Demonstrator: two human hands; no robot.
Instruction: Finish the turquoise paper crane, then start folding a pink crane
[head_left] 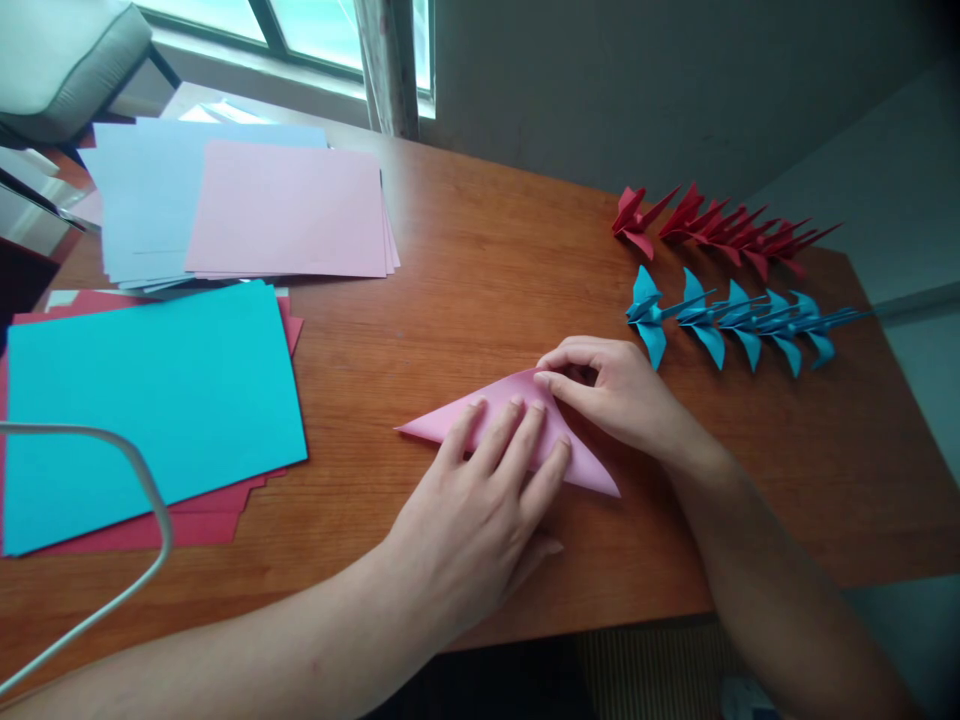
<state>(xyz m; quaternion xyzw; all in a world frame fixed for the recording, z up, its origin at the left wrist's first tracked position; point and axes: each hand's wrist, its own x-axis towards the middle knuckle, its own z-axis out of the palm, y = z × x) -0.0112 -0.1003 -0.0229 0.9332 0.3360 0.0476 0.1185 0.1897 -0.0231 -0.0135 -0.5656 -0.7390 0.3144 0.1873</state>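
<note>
A pink sheet of paper [589, 472], folded into a triangle, lies on the wooden table in front of me. My left hand [487, 485] rests on it with the fingers spread, pressing it down. At the far corner of the paper, my right hand [611, 385] pinches the edge between thumb and forefinger. Part of the triangle is hidden under my left fingers.
Red paper cranes [712, 225] and blue paper cranes [735, 315] stand in two rows at the right. Pink sheets [292, 210] and pale blue sheets [146, 205] lie far left, with blue paper [157, 400] over red paper nearer. A white cable [154, 500] curves across the left.
</note>
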